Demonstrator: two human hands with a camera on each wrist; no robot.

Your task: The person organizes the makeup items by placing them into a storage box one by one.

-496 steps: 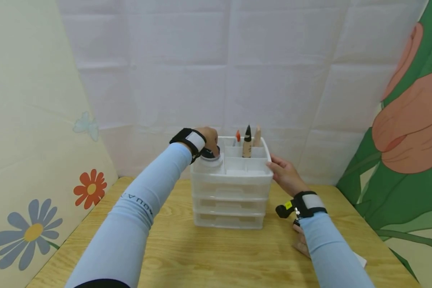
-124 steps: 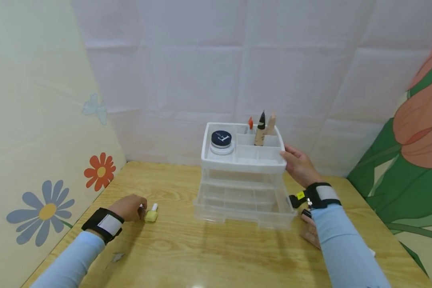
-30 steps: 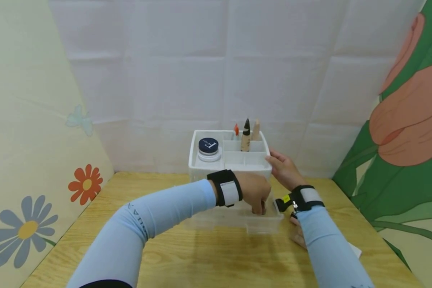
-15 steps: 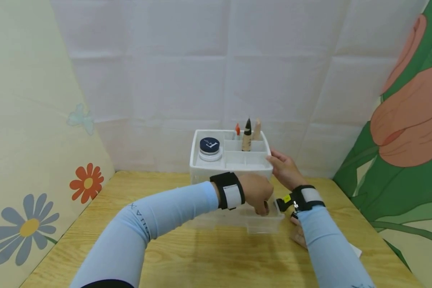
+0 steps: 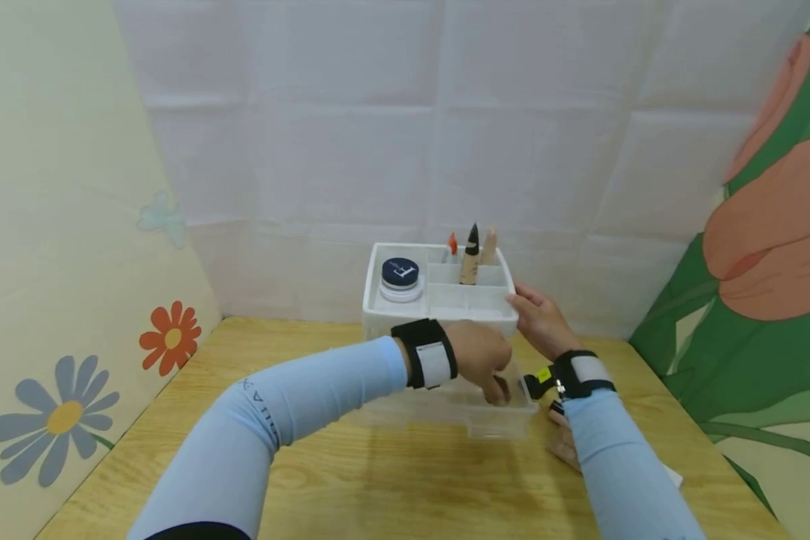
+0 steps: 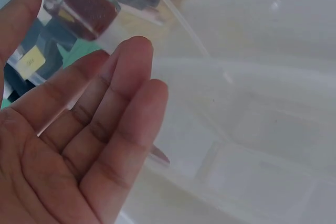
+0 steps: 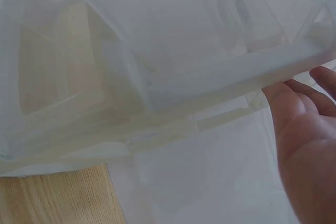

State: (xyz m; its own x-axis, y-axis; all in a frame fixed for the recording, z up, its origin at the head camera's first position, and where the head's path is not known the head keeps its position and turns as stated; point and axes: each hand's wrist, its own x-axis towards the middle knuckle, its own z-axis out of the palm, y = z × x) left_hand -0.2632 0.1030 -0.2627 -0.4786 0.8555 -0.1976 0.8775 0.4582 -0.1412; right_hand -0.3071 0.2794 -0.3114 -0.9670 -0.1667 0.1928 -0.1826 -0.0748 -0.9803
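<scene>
A white drawer organizer stands on the table with a clear drawer pulled out at its front. My left hand reaches down into that drawer's right end. In the left wrist view its fingers are spread and lightly bent. Just beyond the fingertips is a dark red nail polish bottle, seemingly loose from the thumb. My right hand holds the organizer's top right corner, thumb in front and fingers at the side. The left forearm and hand hide much of the drawer.
On the organizer's top sit a navy-lidded jar, a black-tipped beige tube, an orange-tipped item and a pale stick-like item. Pinkish items lie partly hidden under the right forearm on the wooden table.
Seconds ago the left hand was at the table's left beside a yellow bottle; it moved right into the drawer. Its fingers have since parted slightly. The right hand stays on the corner.
</scene>
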